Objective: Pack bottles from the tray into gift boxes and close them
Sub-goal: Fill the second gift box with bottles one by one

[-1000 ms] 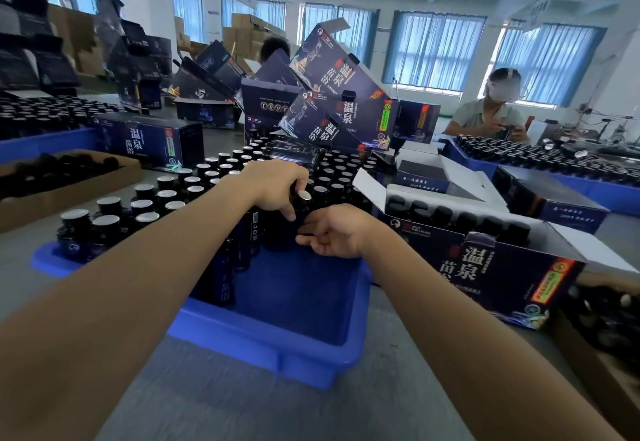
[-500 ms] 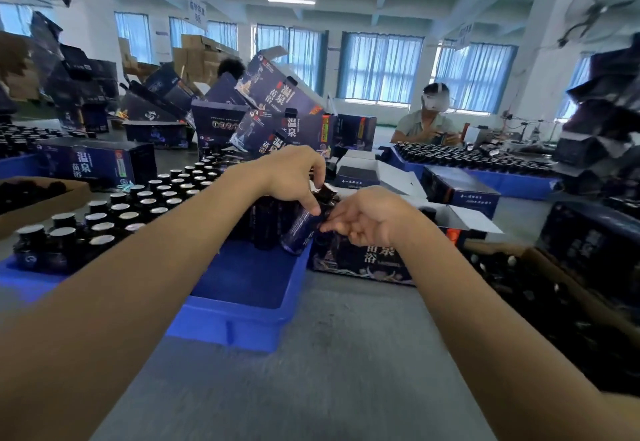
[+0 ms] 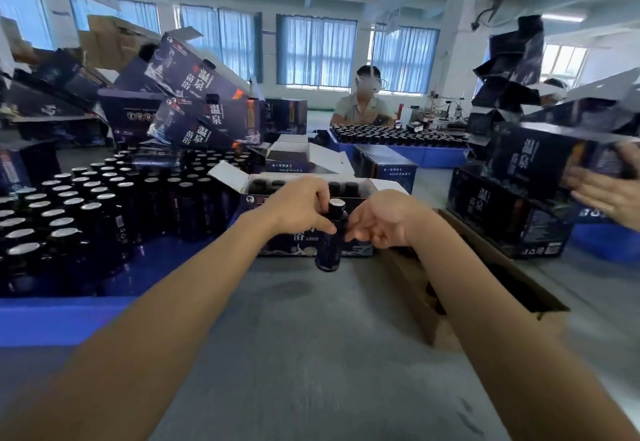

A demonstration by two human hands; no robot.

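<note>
A dark bottle with a black cap hangs upright in the air in front of an open dark-blue gift box. My left hand grips its neck and shoulder from the left. My right hand touches the bottle's right side with curled fingers. The gift box has white flaps up and several bottle caps show inside it. The blue tray on the left holds several dark bottles with silver caps.
A brown cardboard carton lies open to the right of my arms. Stacked closed gift boxes stand at the right, where another person's hand reaches in. A seated person works behind a second bottle tray. Tilted boxes pile up behind the tray.
Both hands have carried the bottle rightward out of the blue tray to the front of the open gift box. The bottle went from tilted to upright.
</note>
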